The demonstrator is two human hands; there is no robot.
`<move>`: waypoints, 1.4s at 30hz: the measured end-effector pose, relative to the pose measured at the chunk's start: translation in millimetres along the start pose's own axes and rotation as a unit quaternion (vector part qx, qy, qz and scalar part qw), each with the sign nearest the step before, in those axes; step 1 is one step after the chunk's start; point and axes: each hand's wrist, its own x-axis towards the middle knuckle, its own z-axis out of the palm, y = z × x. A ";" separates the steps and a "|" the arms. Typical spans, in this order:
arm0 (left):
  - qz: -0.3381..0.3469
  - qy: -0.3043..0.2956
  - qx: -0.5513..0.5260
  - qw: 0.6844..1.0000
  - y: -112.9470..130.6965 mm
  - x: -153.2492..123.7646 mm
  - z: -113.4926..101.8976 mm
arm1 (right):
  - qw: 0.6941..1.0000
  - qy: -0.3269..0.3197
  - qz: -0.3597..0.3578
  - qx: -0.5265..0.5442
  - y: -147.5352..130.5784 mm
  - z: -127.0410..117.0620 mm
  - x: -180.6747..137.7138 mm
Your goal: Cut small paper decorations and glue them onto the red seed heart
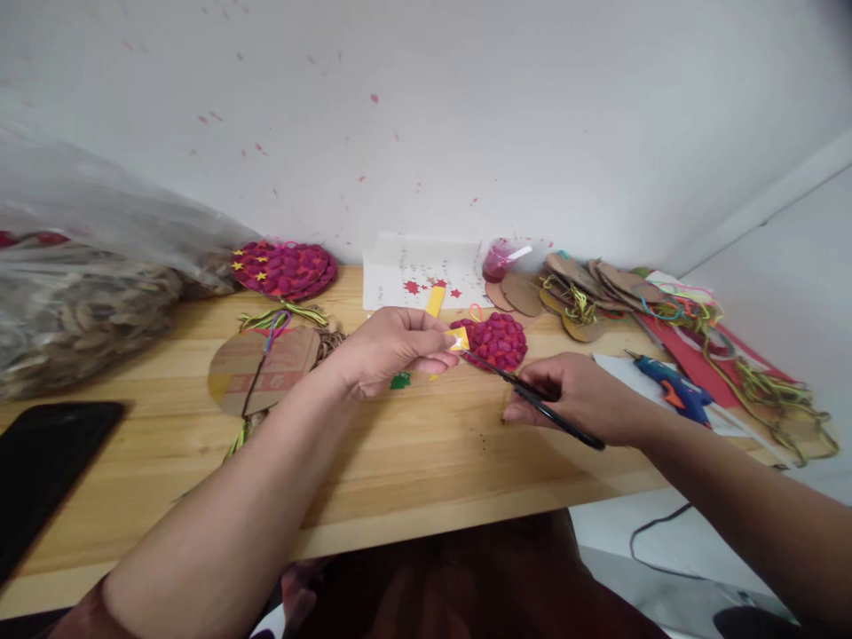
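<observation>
Holding scissors (556,414), brown pieces (99,328) in bag (113,191)

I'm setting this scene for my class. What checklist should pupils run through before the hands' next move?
1. Small yellow piece held by the left grip: ok.
2. Black scissors held in the right grip: ok.
3. Scissor tips touching the yellow piece: cannot tell; they point at it and look close.
4. View behind the scissor blades free of other things: not ok; a purple-red disc shows there.
5. Glue gun apart from both hands: ok.
6. Glue gun cool: cannot tell.
</observation>
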 end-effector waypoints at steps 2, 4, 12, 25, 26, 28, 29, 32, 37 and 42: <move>-0.002 0.004 0.003 1.000 0.1 -0.2 0.2 | 1.000 0.005 0.000 -0.016 0.6 -0.4 -0.3; -0.002 0.004 0.005 1.000 0.1 -0.2 0.3 | 1.000 0.010 -0.001 -0.023 1.5 -0.6 -0.2; -0.002 0.007 0.008 1.000 -0.3 0.3 -0.5 | 0.999 0.021 0.009 -0.043 1.4 -0.8 0.6; -0.001 0.011 0.015 1.000 -0.1 0.0 0.9 | 0.994 0.060 -0.013 -0.090 0.0 1.7 -1.9; -0.001 0.013 0.017 1.000 0.0 0.0 1.1 | 0.994 0.060 -0.011 -0.093 -0.7 1.8 -2.1; -0.004 0.017 0.022 1.000 0.3 -0.3 1.8 | 0.993 0.064 -0.010 -0.098 -1.9 2.0 -2.4; -0.004 0.018 0.023 1.000 0.5 -0.6 2.2 | 0.993 0.067 -0.010 -0.100 -2.3 2.1 -2.6; 0.001 0.015 0.022 1.000 0.9 -1.0 2.8 | 0.991 0.074 -0.010 -0.110 -2.7 2.1 -3.1; 0.012 0.007 0.027 1.000 -0.5 -0.1 0.5 | 0.990 0.077 -0.009 -0.117 -2.3 2.3 -4.1; 0.021 -0.003 0.028 0.999 -2.9 1.8 -2.1 | 0.988 0.083 -0.010 -0.132 -3.6 2.2 -5.0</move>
